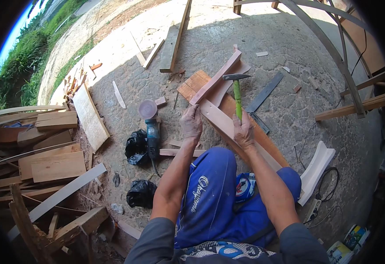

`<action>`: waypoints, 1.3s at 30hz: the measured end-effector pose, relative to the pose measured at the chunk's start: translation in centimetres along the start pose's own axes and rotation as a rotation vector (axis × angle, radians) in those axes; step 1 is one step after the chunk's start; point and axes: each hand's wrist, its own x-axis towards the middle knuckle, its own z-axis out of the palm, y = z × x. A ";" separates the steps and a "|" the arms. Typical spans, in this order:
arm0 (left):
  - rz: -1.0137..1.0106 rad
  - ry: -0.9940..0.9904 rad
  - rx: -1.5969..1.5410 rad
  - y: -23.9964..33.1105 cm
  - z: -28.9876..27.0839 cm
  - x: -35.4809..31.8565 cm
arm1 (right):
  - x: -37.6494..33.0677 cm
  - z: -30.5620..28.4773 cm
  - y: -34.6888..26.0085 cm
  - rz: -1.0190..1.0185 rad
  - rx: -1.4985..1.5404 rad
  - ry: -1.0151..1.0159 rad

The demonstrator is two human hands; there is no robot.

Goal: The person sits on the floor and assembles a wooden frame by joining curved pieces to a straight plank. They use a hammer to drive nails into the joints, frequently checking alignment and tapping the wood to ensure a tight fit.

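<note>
My right hand [244,132] is closed around the green handle of a hammer [238,99], its dark head raised over the wood. My left hand [191,123] pinches at the near end of a pinkish wooden strip [216,79]; whatever lies between the fingertips is too small to make out. That strip meets the upper end of a long pale wooden rail [221,118], which slants down toward my knee. Beside the strip is a curved wooden piece [222,93]. Under these parts lies a broad brown plank [263,140].
Left of my hands sit an angle grinder [152,132] with a round disc and black plastic bags [137,147]. Stacked boards [58,165] fill the left side. To the right are a grey flat bar [265,91], a grooved wooden piece [318,171], a power strip [313,210] and a wooden frame [355,104].
</note>
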 end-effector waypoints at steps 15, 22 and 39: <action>0.043 0.061 0.134 0.1 1.5 -0.9 | -1.5 -0.2 -1.7 -0.143 -0.138 -0.143; 0.021 0.084 0.083 0.3 1.7 -1.0 | -1.6 -3.2 -5.0 -0.363 -0.401 -0.387; 0.058 0.125 0.071 -0.4 1.7 -1.2 | -1.3 -3.2 -5.9 -0.191 -0.680 -0.706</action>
